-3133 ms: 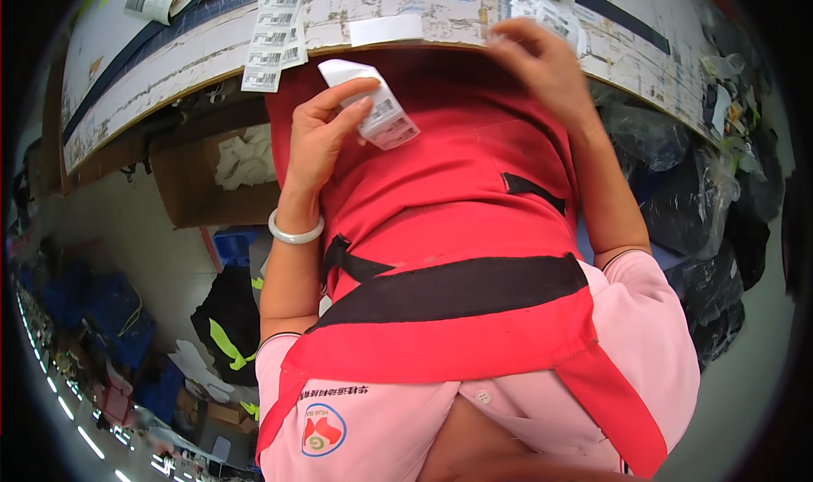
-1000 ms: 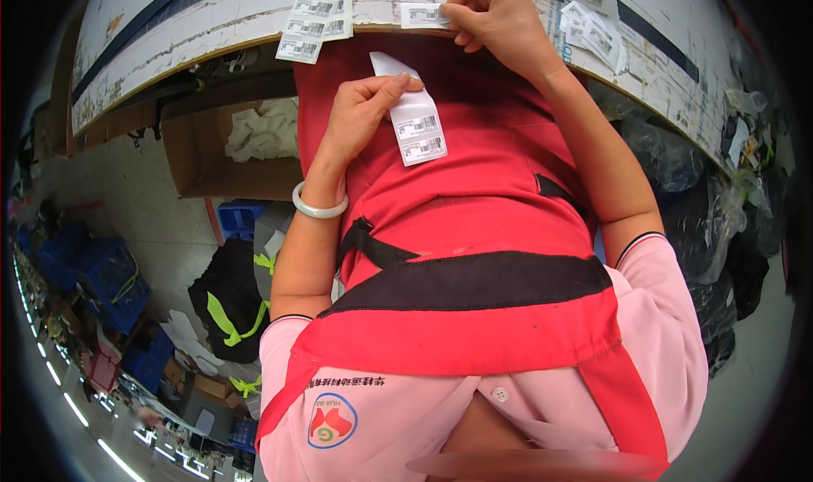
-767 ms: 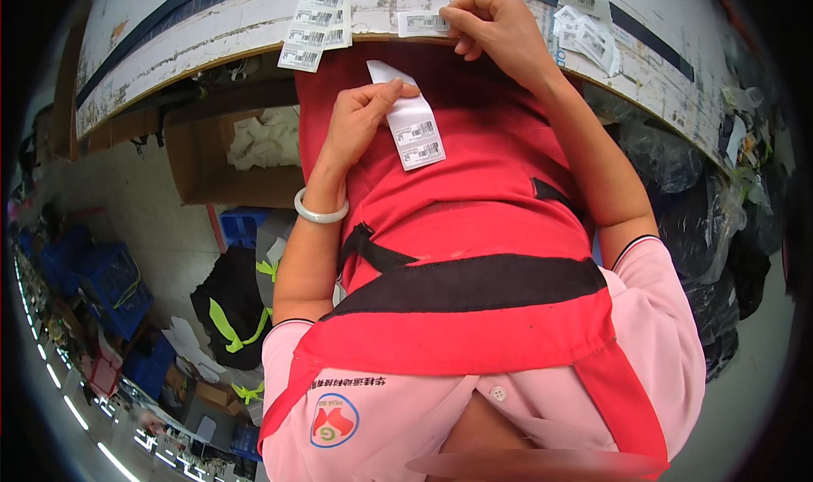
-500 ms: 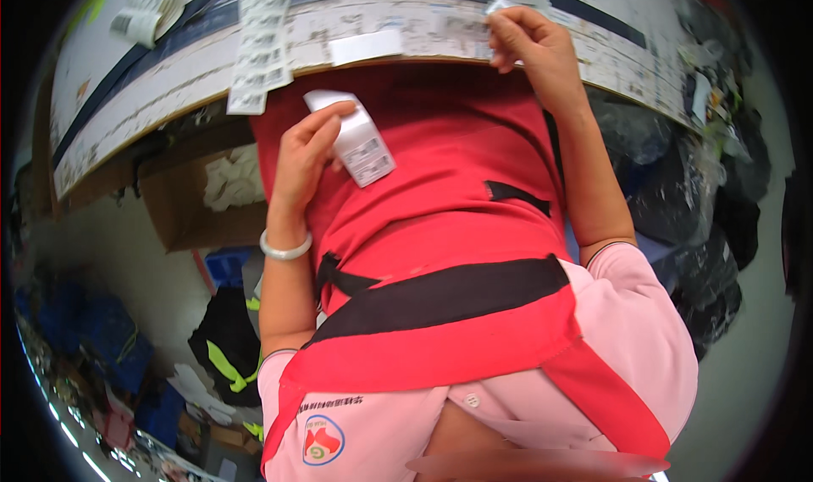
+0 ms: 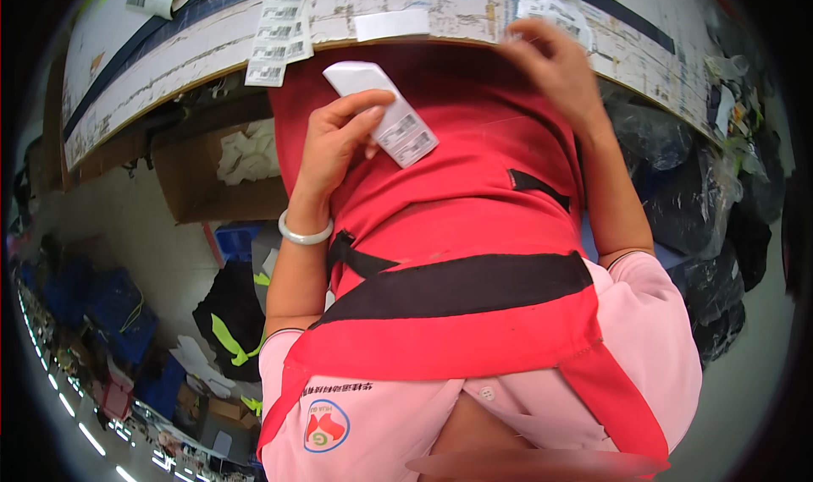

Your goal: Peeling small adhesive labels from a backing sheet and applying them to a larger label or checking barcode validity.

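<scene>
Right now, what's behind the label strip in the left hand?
The red apron shows behind and around the label strip. The left hand covers part of the strip. The strip's back and the apron directly behind it cannot be seen.

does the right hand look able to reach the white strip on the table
Probably yes: the right hand is right of the white strip with only bare tabletop between, though blur hides whether it holds anything.

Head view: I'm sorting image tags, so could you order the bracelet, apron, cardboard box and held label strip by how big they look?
Largest to smallest:
1. Red apron
2. Cardboard box
3. Label strip in the left hand
4. White bracelet
</scene>
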Action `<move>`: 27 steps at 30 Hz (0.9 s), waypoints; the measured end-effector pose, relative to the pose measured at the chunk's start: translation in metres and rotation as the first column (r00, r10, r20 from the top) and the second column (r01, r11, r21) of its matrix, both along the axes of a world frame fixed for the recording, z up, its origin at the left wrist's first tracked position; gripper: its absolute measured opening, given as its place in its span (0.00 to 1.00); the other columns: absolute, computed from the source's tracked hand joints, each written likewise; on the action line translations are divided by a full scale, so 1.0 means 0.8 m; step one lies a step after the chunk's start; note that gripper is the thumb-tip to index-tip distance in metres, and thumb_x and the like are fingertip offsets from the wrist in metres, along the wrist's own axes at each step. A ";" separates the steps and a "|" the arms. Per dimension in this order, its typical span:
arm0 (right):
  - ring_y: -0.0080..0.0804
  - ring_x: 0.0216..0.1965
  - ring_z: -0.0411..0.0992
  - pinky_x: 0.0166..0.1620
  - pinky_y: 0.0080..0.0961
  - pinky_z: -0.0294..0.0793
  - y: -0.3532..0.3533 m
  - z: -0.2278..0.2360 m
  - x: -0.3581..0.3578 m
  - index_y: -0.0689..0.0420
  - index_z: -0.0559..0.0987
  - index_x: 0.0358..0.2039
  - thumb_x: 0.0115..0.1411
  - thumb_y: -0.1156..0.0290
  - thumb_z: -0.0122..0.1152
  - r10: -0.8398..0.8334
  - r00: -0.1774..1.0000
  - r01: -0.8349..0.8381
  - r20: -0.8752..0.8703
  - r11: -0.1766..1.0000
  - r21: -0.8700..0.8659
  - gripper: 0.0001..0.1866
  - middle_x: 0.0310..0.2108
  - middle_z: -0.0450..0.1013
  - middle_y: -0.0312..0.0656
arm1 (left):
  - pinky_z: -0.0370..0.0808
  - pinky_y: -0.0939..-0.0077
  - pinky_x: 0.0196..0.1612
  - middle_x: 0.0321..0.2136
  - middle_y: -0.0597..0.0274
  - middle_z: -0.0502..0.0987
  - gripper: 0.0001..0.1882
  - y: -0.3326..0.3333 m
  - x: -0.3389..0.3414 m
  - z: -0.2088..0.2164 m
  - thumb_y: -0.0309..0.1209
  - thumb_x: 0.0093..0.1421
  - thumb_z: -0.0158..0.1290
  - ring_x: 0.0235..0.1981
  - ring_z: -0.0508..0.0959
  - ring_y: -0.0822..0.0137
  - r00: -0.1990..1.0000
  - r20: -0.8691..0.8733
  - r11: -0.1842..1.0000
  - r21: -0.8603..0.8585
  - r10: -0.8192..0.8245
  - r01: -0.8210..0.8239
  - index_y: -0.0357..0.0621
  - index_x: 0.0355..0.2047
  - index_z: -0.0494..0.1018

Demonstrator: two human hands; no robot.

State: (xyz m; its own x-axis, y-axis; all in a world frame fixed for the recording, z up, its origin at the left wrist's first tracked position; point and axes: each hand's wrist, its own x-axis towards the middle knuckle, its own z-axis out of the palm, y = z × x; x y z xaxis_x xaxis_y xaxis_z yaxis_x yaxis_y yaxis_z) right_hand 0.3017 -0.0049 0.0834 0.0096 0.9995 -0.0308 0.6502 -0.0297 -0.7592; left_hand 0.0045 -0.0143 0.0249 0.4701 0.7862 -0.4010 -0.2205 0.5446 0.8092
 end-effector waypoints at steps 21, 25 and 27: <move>0.14 0.23 0.68 0.26 0.11 0.69 0.028 -0.012 -0.102 0.61 0.78 0.34 0.59 0.69 0.60 0.062 0.882 -0.221 -0.467 0.930 -0.294 0.08 0.24 0.72 0.31 | 0.73 0.82 0.28 0.24 0.57 0.78 0.25 0.010 -0.012 -0.024 0.45 0.66 0.45 0.23 0.76 0.73 0.995 0.097 0.999 0.044 -0.008 0.004 0.31 0.33 0.78; 0.14 0.23 0.69 0.25 0.11 0.71 0.065 -0.014 -0.088 0.62 0.78 0.35 0.59 0.67 0.61 -0.002 0.898 -0.128 -0.440 0.956 -0.265 0.10 0.25 0.72 0.32 | 0.71 0.85 0.28 0.23 0.59 0.78 0.27 0.016 -0.011 -0.026 0.48 0.65 0.46 0.23 0.75 0.75 0.997 -0.070 0.996 0.083 0.022 -0.016 0.31 0.31 0.79; 0.14 0.23 0.69 0.25 0.11 0.71 0.078 -0.020 -0.086 0.62 0.79 0.36 0.59 0.66 0.61 -0.020 0.917 -0.110 -0.397 0.947 -0.303 0.11 0.25 0.72 0.32 | 0.67 0.87 0.26 0.22 0.62 0.77 0.25 0.016 -0.010 -0.030 0.46 0.65 0.47 0.22 0.72 0.78 0.993 -0.114 0.992 0.123 0.029 -0.014 0.32 0.31 0.79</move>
